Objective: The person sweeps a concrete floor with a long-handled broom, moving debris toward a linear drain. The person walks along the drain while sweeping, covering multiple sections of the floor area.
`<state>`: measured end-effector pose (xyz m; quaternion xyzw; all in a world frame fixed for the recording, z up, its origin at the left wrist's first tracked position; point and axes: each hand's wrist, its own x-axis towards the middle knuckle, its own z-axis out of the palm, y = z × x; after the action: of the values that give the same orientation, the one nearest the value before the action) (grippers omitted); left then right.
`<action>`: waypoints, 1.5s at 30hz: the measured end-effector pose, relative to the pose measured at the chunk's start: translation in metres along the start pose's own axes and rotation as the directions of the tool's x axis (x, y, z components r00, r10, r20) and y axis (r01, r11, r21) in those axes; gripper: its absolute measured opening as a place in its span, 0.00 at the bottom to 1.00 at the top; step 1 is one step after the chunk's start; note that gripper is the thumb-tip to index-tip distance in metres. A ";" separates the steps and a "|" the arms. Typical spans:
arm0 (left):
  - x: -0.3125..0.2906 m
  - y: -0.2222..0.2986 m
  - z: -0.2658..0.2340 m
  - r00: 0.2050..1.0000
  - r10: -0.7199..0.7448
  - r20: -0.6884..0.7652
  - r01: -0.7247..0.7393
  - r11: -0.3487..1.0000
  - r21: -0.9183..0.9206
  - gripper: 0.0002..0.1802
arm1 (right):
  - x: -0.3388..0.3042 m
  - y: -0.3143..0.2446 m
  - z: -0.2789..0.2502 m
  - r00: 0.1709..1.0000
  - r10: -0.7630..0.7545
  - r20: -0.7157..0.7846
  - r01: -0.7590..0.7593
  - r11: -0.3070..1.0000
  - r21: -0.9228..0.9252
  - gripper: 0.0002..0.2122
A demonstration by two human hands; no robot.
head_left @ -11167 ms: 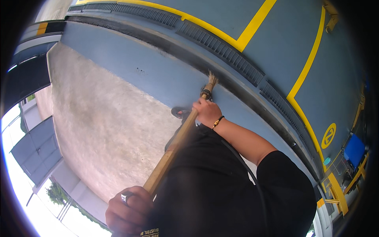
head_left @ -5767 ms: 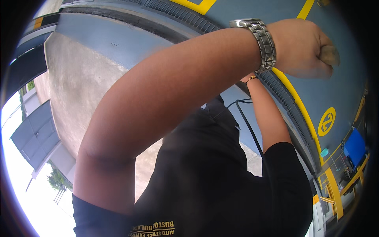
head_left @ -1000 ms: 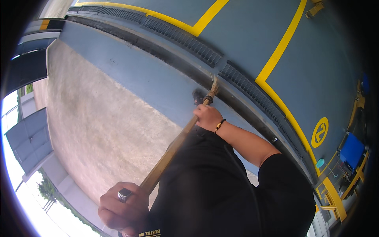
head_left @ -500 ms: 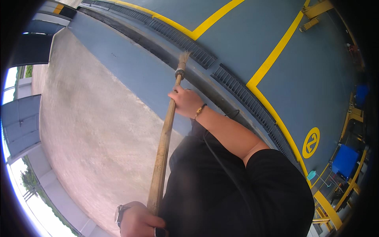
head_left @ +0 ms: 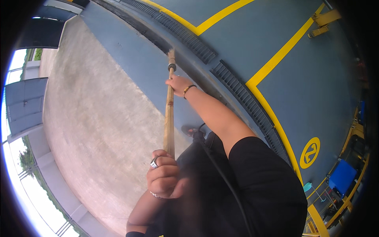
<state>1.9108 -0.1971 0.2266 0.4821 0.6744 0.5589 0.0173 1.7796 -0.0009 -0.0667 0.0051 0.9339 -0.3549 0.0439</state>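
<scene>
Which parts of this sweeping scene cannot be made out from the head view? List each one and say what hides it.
- Broom bristles: small, only a tuft shows, so whether they touch the floor is unclear.
- Handle: its top end is hidden inside the left hand.
- Right hand: its palm is hidden behind the handle.
- Blue object near the right edge: bent by the fisheye rim, kind unclear.

Bright daylight, overexposed lower left, strong fisheye bending, dark rim.

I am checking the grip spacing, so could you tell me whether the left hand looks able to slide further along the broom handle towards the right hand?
Probably yes: between the left hand and the right hand, the wooden broom handle is bare and nothing crosses it.
</scene>
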 end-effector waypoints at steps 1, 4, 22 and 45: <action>0.000 -0.005 0.012 1.000 -0.014 0.025 0.014 1.000 0.003 0.18 | -0.004 0.013 0.007 0.999 0.016 0.041 -0.016 1.000 0.001 0.08; 0.002 -0.020 0.050 0.996 -0.086 0.002 0.086 0.996 -0.032 0.19 | -0.029 0.049 0.016 0.983 0.059 0.175 -0.056 0.998 -0.022 0.09; 0.058 0.046 0.175 0.929 -0.190 0.318 0.311 0.867 -0.390 0.12 | -0.369 0.107 0.022 0.864 0.503 0.037 -0.500 0.845 0.192 0.08; 0.076 0.175 0.077 0.998 -0.063 -0.021 0.061 0.994 -0.092 0.19 | -0.244 -0.032 -0.085 0.957 0.220 -0.190 -0.201 0.973 0.116 0.12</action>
<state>2.0237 -0.1051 0.3714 0.4529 0.6629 0.5942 0.0484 2.0147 0.0369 0.0386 0.1426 0.9095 -0.3902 -0.0136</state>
